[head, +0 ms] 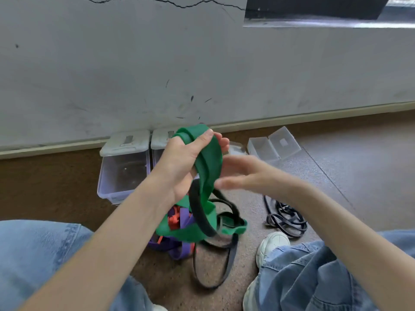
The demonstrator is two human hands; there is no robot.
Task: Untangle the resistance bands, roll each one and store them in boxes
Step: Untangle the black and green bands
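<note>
Resistance bands: wide green band (pixel 210 162) is up in the air, looped over the left hand (pixel 182 160), thumb and fingers curled round its top fold. It hangs down from there into the tangle (pixel 179 225) on the floor (pixel 336 176), between the person's knees. Tangle is green plus purple band (pixel 179 250), thin orange bits (pixel 174 221) and a thick black band (pixel 198 212) that wraps round the green one just below the left hand. A thinner black loop (pixel 224 265) trails from the tangle across the floor toward the camera.

Right hand (pixel 242 173) is motion-blurred, fingers straight and spread, beside the hanging green strip at about mid-height. Can't tell if it touches the band; it grips nothing.

Separate black coil (pixel 285 218) lies on the floor to the right, well apart from the tangle, near a white shoe (pixel 271 245).

Boxes: two clear ones sit side by side against the wall (pixel 157 63), lids hinged up against it. Left clear box (pixel 123 173) is in plain view; second clear box (pixel 162 142) is mostly hidden behind the left hand. A small clear box (pixel 274 143) lies open further right, tilted relative to the wall. None of the visible box interiors holds a band.

Blue jeans (pixel 33 254) frame the bottom on both sides.
</note>
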